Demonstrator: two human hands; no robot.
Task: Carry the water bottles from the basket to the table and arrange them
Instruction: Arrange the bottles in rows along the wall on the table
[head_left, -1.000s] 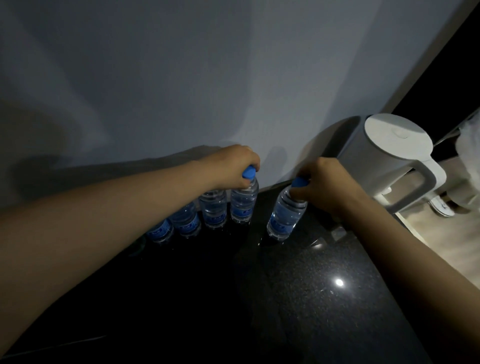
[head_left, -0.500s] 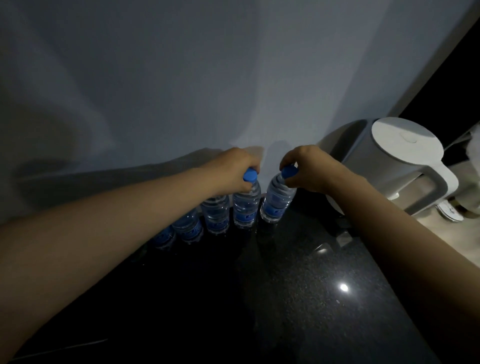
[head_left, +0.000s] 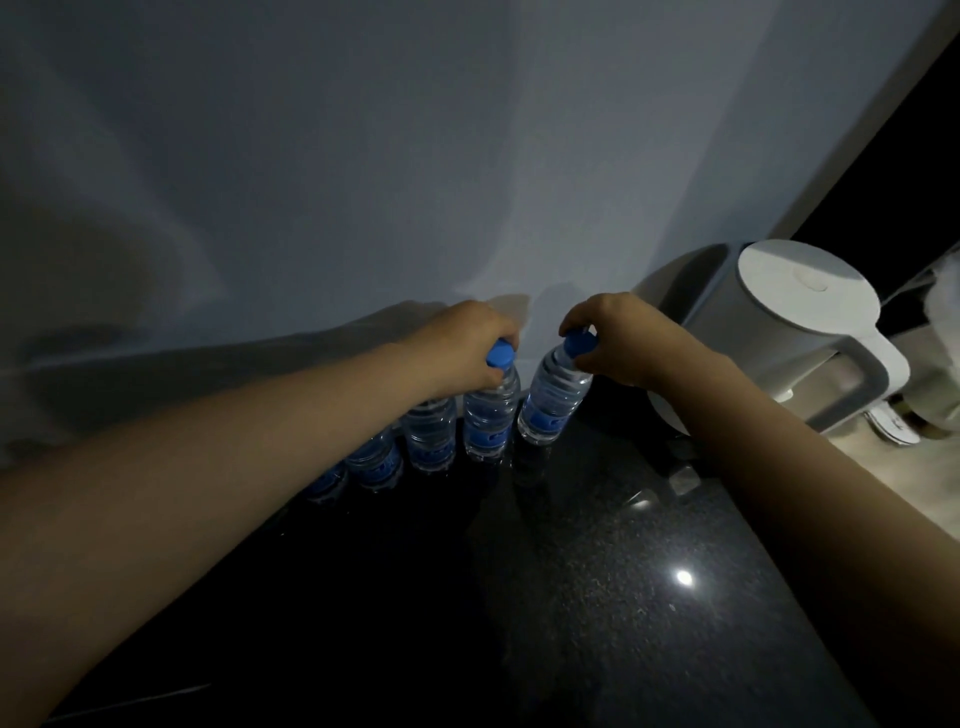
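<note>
Of five water bottles (head_left: 430, 436), left hand (head_left: 467, 343) and right hand (head_left: 623, 338) grip two.

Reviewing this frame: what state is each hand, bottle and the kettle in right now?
Left hand: grips the cap of the left-hand bottle.
Left-hand bottle: capped, upright on the table.
Right hand: pinches the cap of the right-hand bottle.
Right-hand bottle: capped, tilted, apart from the row.
Other bottles: upright in the row, tops hidden by the arm.
Kettle: lid closed.
</note>
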